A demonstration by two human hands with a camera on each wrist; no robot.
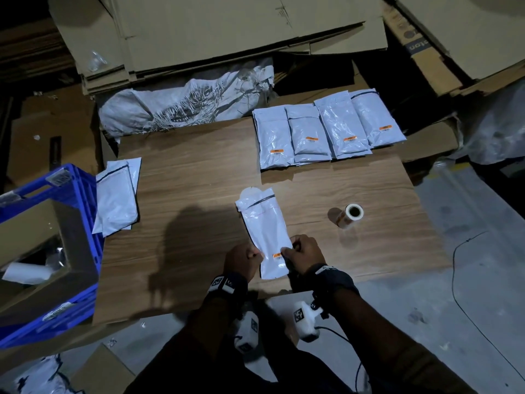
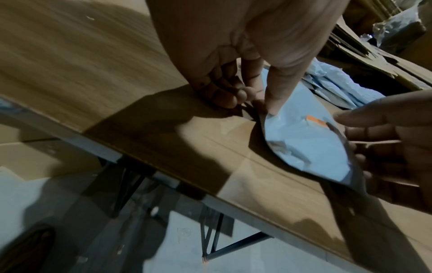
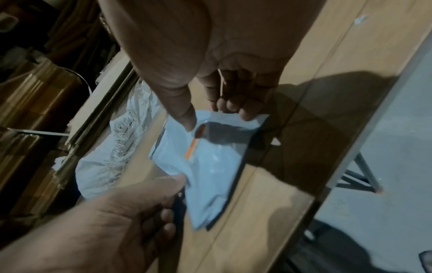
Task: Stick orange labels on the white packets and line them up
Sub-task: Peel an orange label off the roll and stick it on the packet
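Observation:
One white packet point(image 1: 265, 231) lies lengthwise on the wooden table point(image 1: 199, 172), its near end raised between both hands. My left hand point(image 1: 255, 255) pinches its left edge, thumb on top point(image 2: 268, 105) and fingers curled beneath. My right hand point(image 1: 289, 251) holds the right edge, and its thumb point(image 3: 187, 118) touches the packet beside the orange label point(image 3: 190, 149). The label point(image 2: 315, 121) sits near the packet's point(image 2: 304, 144) near end. A thin pale strip crosses the right palm. Several labelled packets point(image 1: 326, 132) lie side by side at the back right.
A label roll point(image 1: 350, 216) stands right of the held packet. A stack of white packets without visible labels point(image 1: 118, 194) lies at the table's left edge beside a blue crate point(image 1: 71, 245). A woven sack point(image 1: 184, 103) and flattened cardboard point(image 1: 213, 32) lie behind.

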